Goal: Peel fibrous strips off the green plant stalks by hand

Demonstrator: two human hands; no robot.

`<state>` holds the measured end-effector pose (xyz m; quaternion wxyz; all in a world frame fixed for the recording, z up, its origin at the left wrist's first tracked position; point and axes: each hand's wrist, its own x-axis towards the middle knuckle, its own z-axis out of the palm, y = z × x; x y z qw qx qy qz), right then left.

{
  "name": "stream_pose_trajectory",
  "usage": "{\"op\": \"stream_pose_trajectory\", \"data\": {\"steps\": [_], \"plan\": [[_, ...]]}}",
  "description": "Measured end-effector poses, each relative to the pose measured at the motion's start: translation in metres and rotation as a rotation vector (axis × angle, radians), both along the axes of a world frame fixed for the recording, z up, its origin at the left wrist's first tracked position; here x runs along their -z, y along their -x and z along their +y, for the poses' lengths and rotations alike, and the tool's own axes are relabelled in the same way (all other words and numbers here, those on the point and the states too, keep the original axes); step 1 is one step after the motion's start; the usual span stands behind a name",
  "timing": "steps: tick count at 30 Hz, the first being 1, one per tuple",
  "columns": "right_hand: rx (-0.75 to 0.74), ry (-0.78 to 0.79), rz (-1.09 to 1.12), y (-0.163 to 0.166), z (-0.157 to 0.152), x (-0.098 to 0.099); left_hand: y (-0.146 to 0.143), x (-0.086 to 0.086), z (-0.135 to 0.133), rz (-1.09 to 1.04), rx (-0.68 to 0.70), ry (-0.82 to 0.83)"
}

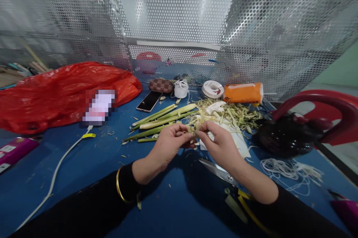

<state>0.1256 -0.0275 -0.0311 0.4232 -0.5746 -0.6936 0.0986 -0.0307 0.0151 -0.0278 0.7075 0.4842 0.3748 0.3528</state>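
While scissors (216, 171) lay near the right hand (219, 143), presumably for easy reach, it and the left hand (169, 145) pinched pale plant fibre (192, 130) between narrowed fingertips, apparently for fine control; beyond lay green stalks (165, 120), roughly aligned, and a shredded heap (243, 115).

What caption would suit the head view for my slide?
Left hand and right hand pinching pale plant material over a blue table with green stalks and scissors.

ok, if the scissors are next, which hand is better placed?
Right hand, probably: the scissors lie by that forearm; the left hand is farther off. Both hands seem to pinch a pale strip, so the right would need freeing first.
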Motion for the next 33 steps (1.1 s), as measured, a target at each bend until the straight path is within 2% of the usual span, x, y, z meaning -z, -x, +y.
{"op": "stream_pose_trajectory", "data": {"steps": [6,12,14,17,23,27,33], "plan": [[0.024,0.168,0.254,0.001,0.002,0.004,-0.002,0.0,-0.002,0.036,0.008,-0.059],[0.038,0.168,0.304,0.006,0.001,0.007,-0.003,-0.003,-0.006,0.072,-0.05,-0.056],[-0.003,0.103,0.234,0.003,0.001,0.006,-0.002,-0.003,-0.004,0.029,-0.082,-0.014],[-0.05,-0.086,-0.013,-0.001,0.002,0.004,0.0,-0.001,-0.001,-0.028,-0.113,0.049],[0.006,-0.457,-0.51,-0.003,-0.002,0.001,0.001,0.003,0.002,-0.042,-0.066,0.119],[0.011,-0.508,-0.674,-0.003,-0.004,0.004,0.001,0.006,0.002,-0.07,-0.047,0.106],[0.023,-0.544,-0.693,-0.003,-0.004,0.006,0.0,0.008,0.0,-0.089,-0.035,0.078]]}}
